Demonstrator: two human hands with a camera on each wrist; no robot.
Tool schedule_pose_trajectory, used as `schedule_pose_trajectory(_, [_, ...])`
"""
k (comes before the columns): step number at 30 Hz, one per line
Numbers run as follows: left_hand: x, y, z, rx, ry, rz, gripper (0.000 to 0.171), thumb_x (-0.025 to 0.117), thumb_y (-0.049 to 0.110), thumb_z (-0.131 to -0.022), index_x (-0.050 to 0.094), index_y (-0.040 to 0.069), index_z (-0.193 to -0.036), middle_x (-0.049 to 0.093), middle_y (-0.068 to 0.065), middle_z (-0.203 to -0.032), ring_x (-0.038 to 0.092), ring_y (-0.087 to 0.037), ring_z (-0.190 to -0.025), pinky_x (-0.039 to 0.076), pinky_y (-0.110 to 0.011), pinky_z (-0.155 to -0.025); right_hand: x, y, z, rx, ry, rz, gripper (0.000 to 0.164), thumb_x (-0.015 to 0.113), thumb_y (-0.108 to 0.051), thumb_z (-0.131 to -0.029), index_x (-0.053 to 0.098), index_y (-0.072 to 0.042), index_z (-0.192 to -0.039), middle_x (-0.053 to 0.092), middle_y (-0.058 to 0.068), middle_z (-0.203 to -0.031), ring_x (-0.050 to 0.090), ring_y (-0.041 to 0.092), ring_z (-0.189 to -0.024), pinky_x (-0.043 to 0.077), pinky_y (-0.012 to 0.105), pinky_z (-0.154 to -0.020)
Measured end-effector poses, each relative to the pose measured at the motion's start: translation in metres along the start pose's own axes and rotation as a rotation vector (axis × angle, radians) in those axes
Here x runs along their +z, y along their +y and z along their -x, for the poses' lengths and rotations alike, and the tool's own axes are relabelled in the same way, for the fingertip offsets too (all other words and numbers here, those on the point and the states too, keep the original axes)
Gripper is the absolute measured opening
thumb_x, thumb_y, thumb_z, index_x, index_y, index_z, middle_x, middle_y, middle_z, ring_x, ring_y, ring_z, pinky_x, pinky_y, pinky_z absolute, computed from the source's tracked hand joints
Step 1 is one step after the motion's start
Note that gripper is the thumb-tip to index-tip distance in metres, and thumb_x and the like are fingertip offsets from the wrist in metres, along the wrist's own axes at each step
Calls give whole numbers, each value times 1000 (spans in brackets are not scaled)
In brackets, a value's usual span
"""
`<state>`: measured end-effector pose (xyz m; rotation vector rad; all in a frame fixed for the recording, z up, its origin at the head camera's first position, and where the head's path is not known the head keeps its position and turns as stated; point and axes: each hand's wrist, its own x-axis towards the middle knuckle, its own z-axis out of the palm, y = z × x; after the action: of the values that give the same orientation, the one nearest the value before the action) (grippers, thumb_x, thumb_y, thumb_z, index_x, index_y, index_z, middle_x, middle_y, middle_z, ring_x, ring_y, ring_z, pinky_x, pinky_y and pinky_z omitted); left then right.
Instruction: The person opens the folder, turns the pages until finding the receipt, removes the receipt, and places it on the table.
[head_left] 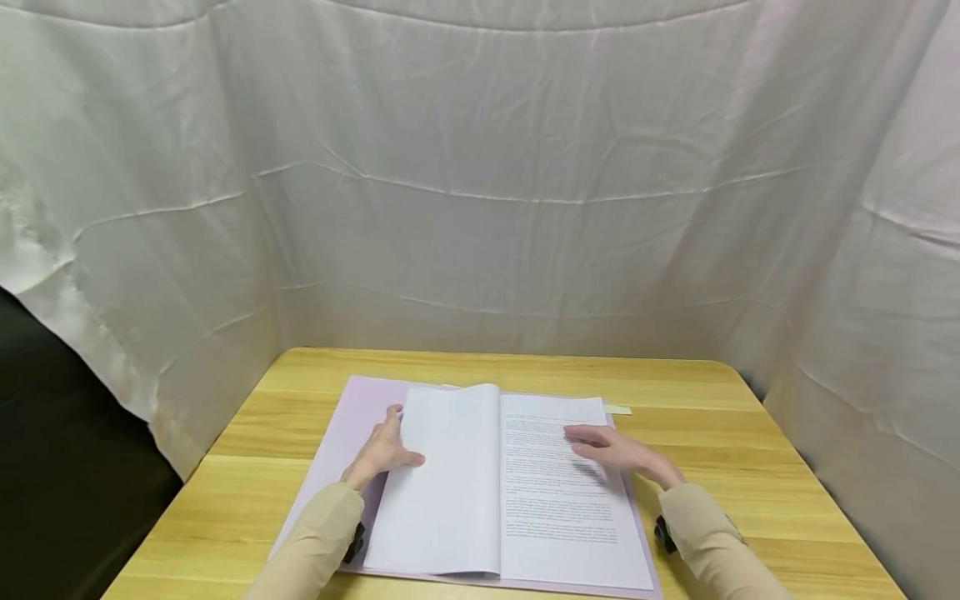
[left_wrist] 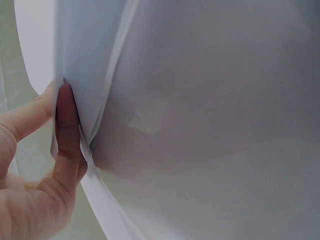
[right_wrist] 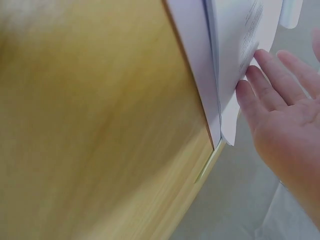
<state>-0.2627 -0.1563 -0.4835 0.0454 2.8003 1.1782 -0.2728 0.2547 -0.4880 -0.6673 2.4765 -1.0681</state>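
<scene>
A lilac folder [head_left: 362, 417] lies spread on the table with white paper sheets inside. Blank backs of turned sheets [head_left: 442, 492] cover the left side, bulging a little towards the middle. On the right lies a page of printed text [head_left: 558, 560]. My left hand [head_left: 381, 450] pinches the outer edge of the turned sheets, thumb on the blank face. The left wrist view shows its fingers [left_wrist: 67, 135] tucked between paper layers. Over the printed page, my right hand [head_left: 618, 454] extends relaxed fingers, with fingertips [right_wrist: 245, 90] right at the paper's surface.
The wooden table [head_left: 712, 392] extends around the folder. A pale yellow-green tab [head_left: 618, 410] sticks out past the folder's upper right edge. Light grey curtains [head_left: 510, 183] hang behind and along both sides, with dark material [head_left: 60, 450] at the lower left.
</scene>
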Motion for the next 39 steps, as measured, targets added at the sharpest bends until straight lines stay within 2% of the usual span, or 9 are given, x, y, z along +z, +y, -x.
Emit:
schedule_pose_trajectory(8, [5, -4, 0, 40, 13, -59, 108, 89, 5, -71, 19, -14, -151, 49, -43, -139, 56, -54, -123, 50, -59, -104, -3, 0, -4, -42, 39, 23, 51, 52, -25, -105, 46, 6, -145, 57, 26, -142, 51, 47, -134, 40, 62, -113])
schedule_pose_trajectory(13, [4, -2, 1, 49, 16, -95, 105, 89, 6, -71, 23, -14, -150, 43, -40, -146, 41, -55, -136, 39, -63, -114, -6, 3, -10, -71, 101, 44, 47, 55, -19, -103, 50, 8, -140, 65, 26, -131, 59, 45, -125, 43, 64, -110])
schedule_pose_trajectory(18, [4, -1, 1, 113, 24, -158, 99, 89, 7, -70, 31, -12, -148, 43, -35, -142, 42, -50, -131, 39, -61, -113, -10, 7, -17, -86, 160, 52, 43, 58, -14, -101, 54, 10, -135, 68, 26, -123, 61, 46, -120, 42, 67, -108])
schedule_pose_trajectory(20, [5, -1, 1, 137, 1, -164, 97, 87, 6, -72, 32, -11, -149, 41, -34, -147, 39, -50, -136, 35, -61, -117, -11, 10, -20, -73, 188, 69, 41, 60, -13, -100, 56, 9, -134, 68, 25, -123, 59, 46, -121, 41, 67, -109])
schedule_pose_trajectory(24, [8, -1, 0, 162, -91, -115, 88, 78, -3, -78, 29, -9, -151, 33, -32, -156, 30, -51, -147, 25, -62, -123, -13, 16, -25, -22, 248, 90, 41, 64, -12, -97, 58, 7, -133, 66, 27, -127, 53, 50, -129, 39, 66, -112])
schedule_pose_trajectory(28, [12, 0, -1, 209, -172, -74, 78, 67, -11, -82, 31, -8, -151, 34, -30, -158, 29, -47, -149, 25, -60, -124, -15, 21, -29, 43, 294, 116, 46, 68, -13, -93, 58, 5, -134, 58, 30, -137, 46, 52, -135, 35, 67, -114])
schedule_pose_trajectory(31, [14, -1, -2, 252, -220, -83, 74, 60, -16, -82, 34, -7, -151, 36, -28, -158, 30, -46, -149, 25, -59, -124, -16, 24, -32, 86, 315, 133, 50, 70, -14, -91, 57, 3, -136, 53, 32, -143, 43, 54, -137, 32, 68, -116])
schedule_pose_trajectory(39, [12, -3, -5, 291, -301, -112, 70, 52, -17, -83, 36, -6, -150, 34, -26, -160, 28, -46, -150, 23, -58, -125, -19, 28, -38, 100, 349, 199, 54, 71, -11, -89, 54, 7, -137, 44, 37, -147, 38, 57, -138, 29, 69, -117])
